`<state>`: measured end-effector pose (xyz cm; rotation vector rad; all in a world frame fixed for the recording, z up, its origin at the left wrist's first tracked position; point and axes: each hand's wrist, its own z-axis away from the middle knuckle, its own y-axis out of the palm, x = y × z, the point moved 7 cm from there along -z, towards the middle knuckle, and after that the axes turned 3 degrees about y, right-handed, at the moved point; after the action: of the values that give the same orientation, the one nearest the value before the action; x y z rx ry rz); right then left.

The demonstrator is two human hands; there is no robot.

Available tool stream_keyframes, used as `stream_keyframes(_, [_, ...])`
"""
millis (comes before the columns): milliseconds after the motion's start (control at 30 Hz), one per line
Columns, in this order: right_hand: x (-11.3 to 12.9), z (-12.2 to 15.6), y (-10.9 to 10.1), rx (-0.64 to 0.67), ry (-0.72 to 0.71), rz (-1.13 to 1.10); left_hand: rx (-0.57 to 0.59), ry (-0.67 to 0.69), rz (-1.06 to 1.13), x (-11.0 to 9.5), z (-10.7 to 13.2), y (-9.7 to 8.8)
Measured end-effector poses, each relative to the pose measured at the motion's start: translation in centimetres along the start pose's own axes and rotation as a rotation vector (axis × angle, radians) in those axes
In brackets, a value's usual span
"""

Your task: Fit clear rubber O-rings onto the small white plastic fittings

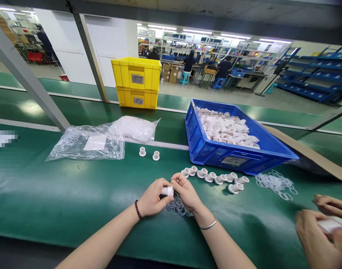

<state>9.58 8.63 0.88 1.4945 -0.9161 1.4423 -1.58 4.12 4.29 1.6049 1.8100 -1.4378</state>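
Note:
My left hand [154,198] is closed around a short white flanged plastic fitting [167,191], held sideways just above the green table. Against its right end, my right hand [186,191] has thumb and fingers pinched together; whatever is between them is too small to make out. Under my hands lies a pile of clear rings [179,207], partly covered. A row of several white fittings [210,177] stands beyond my right hand. Two more fittings stand farther off to the left, one of them a small flanged fitting [156,155].
A blue bin [221,151] full of white fittings sits behind the row. Clear plastic bags [109,144] lie at back left, near stacked yellow crates [137,87]. Another ring pile [276,184] lies right, near a co-worker's hands [319,231] holding a white part.

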Motion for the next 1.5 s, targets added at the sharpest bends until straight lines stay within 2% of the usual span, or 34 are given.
stream_keyframes(133, [-0.2, 0.4, 0.3, 0.006, 0.058, -0.17, -0.06, -0.081, 0.155, 0.4, 0.2, 0.3])
stream_keyframes(267, [-0.1, 0.7, 0.8, 0.016, 0.071, -0.277, -0.164, -0.25, 0.538, 1.9, 0.5, 1.0])
stream_keyframes(400, [0.0, 0.8, 1.2, 0.056, 0.094, -0.315, -0.259, -0.403, 0.887, 2.9, 0.7, 2.1])
stream_keyframes(567, [-0.2, 0.7, 1.4, 0.12, 0.082, -0.336, -0.313, -0.504, 1.111, 2.7, 0.7, 2.6])
stream_keyframes(967, [-0.1, 0.4, 0.5, 0.073, 0.019, -0.252, -0.29, -0.55, 1.293, 3.0, 0.9, 3.4])
stream_keyframes(1400, [-0.1, 0.4, 1.2, 0.141, 0.048, -0.217, -0.27, -0.592, 1.389, 2.7, 0.7, 3.8])
stream_keyframes(1500, [-0.1, 0.4, 0.5, 0.039, -0.035, -0.048, -0.278, -0.584, 1.387, 2.9, 0.6, 3.6])
